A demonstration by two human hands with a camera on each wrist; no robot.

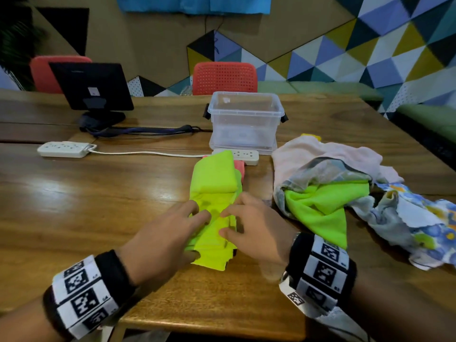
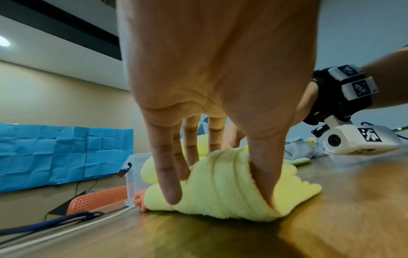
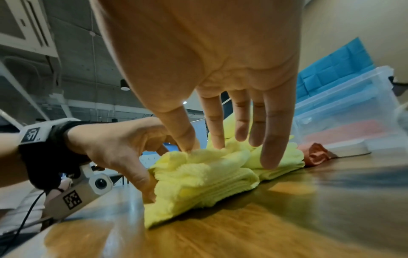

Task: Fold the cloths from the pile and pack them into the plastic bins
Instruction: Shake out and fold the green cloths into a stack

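Both hands work the yellow-green cloth (image 1: 214, 213) lying near the middle of the desk's (image 1: 86, 206) near edge, with the pile (image 1: 345, 191) just beside it toward the right edge and the clear plastic bin (image 1: 245, 119) behind. The left hand (image 1: 158, 240) pinches a bunched fold — thumb tucked under the layers, fingers on top. The right hand (image 1: 256, 225) pinches the ruffled top with thumb and forefinger, its other fingers straight. Soft, light and limp, the terry will likely slump unless gripped at folded edges through all layers.

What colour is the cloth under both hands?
Bright yellow-green; the cloth shows best in the head view.
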